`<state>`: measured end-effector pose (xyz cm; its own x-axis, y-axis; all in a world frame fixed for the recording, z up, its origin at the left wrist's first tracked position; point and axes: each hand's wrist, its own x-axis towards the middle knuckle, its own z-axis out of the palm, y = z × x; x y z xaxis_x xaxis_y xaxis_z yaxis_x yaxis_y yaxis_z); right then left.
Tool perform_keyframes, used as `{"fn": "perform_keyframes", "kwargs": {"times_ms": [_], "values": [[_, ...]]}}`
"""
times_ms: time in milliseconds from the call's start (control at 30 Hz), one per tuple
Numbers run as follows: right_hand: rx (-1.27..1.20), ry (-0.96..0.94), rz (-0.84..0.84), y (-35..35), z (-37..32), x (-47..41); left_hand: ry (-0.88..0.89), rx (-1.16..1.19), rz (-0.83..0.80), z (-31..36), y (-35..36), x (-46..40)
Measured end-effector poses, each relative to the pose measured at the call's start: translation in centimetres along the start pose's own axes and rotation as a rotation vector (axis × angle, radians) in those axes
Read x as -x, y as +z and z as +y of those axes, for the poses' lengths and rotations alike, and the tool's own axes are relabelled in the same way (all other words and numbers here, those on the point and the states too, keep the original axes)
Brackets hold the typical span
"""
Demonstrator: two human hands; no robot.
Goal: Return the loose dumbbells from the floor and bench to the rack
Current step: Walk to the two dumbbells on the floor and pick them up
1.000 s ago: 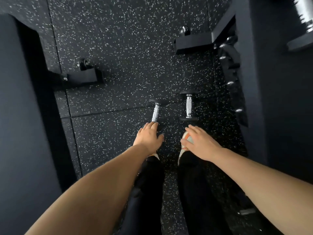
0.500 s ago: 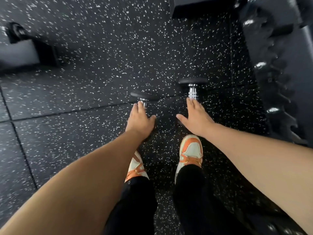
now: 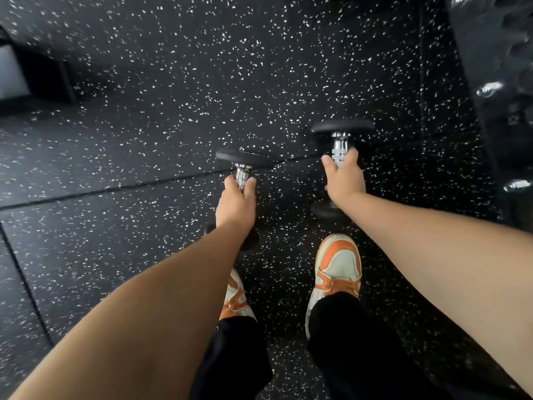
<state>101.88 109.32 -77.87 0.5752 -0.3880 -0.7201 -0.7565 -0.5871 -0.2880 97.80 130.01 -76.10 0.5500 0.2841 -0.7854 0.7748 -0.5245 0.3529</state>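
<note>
While both arms are stretched down toward the floor (image 3: 144,140), each chrome handle is wrapped from above: the left hand (image 3: 236,202) is clamped on the left dumbbell (image 3: 243,160), the right hand (image 3: 344,180) on the right dumbbell (image 3: 341,129). Both weights are seen lying on the floor just ahead of the shoes (image 3: 337,272), a pairing judged to allow one balanced lift. Speckled black rubber tiles are shown throughout; the rack (image 3: 501,90) is glimpsed, blurred, at the floor's right edge.
</note>
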Motion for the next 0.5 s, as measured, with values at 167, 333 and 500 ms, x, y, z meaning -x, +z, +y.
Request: {"fn": "perform_keyframes", "kwargs": {"times_ms": [167, 333, 500], "values": [[-0.081, -0.016, 0.0, 0.0, 0.3, -0.1, -0.015, 0.057, 0.002, -0.1, -0.1, 0.0], [-0.071, -0.03, -0.007, -1.2, 0.5, 1.8, -0.038, 0.124, 0.014, 1.3, -0.9, 1.5], [-0.085, -0.024, -0.073, -5.0, -1.2, 7.7, -0.037, 0.13, 0.01, 5.2, -3.7, 6.7]]}}
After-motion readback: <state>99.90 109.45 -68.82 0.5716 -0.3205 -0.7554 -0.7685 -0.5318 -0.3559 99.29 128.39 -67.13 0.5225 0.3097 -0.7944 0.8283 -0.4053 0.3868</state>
